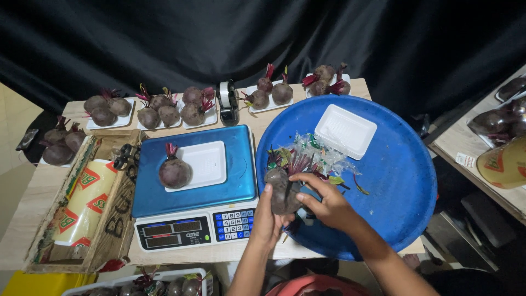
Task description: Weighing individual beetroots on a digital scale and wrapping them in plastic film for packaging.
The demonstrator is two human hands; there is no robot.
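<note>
At the far left, a cardboard box (112, 230) holds a roll of cling film (82, 205) and lies along the table edge. Next to it stands a digital scale (194, 186) with a blue platform; a white foam tray (200, 164) rests on it, and one beetroot on the scale (174, 172) sits at the tray's left edge.

The left hand (267, 219) comes up from the bottom of the view, just right of the scale keypad. Its fingers are closed around the lower left side of the held beetroot (283, 192), with the thumb up along it. The right hand (326, 203) reaches in from the lower right, wrist bent, and its fingers curl over the right side of the same beetroot, so both hands grip it together above the left rim of the blue basin (405, 181).

Inside the basin lie cut stalks and crumpled plastic (318, 156) and an empty tray (345, 130). The basin's right half is bare.

Along the back edge stand several trays of beetroots (159, 112).
</note>
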